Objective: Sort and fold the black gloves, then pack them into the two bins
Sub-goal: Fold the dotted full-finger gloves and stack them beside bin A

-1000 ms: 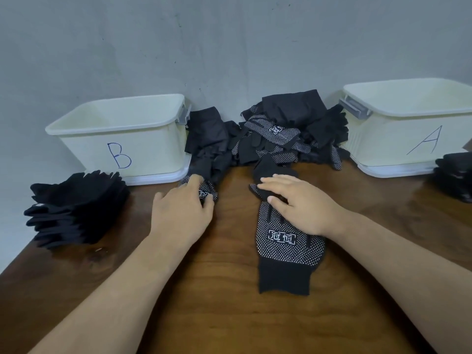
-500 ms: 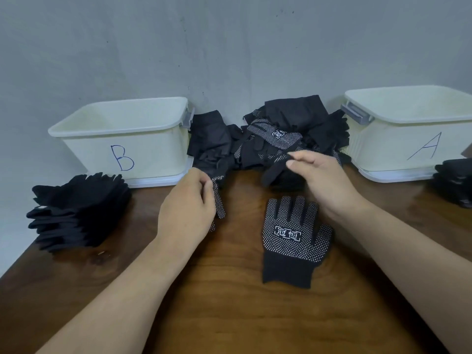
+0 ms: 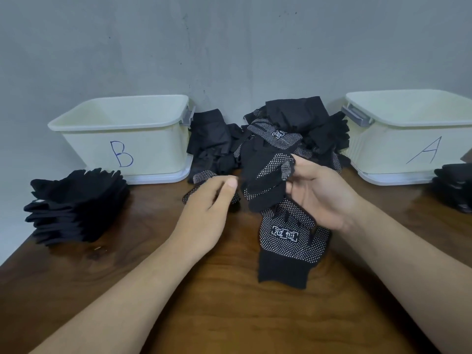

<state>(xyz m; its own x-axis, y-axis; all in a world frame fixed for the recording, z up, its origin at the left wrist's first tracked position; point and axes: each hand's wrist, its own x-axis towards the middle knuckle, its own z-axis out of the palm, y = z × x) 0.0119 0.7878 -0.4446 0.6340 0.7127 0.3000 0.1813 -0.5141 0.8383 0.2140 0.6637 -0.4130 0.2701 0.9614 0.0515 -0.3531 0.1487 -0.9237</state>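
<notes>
A dotted black glove, the flat glove (image 3: 291,241), lies palm-up on the surface (image 3: 229,315) in front of the person. Its long axis runs from near to far with a slight lean. The plain knit cuff points back toward the person and the fingers point away toward the wall, their tips hidden under what hangs above. A white printed label sits across its palm. Just over those fingers hangs the held glove (image 3: 265,180), also dotted, crumpled and drooping, so its axis cannot be told. The right hand (image 3: 324,198) holds it, palm turned toward the left. The thumb and fingers pinch the cloth at its upper right edge, and the other fingers are loosely bent behind it. The left hand (image 3: 212,208) is just beside it, over a third glove (image 3: 201,175) whose dotted cloth shows at either side of the hand. Its fingers bend downward and its thumb stretches toward the held glove. The hand is blurred, and I cannot tell whether it grips the cloth. Behind both hands a loose pile (image 3: 281,129) of black gloves is heaped against the grey wall (image 3: 229,47). The pile fills the gap between two cream bins, bin B (image 3: 153,149) on the left and bin A (image 3: 383,149) on the right. In front of bin B sits the left stack (image 3: 76,205) of folded gloves. The right stack (image 3: 454,185) shows at the frame's edge beside bin A.
</notes>
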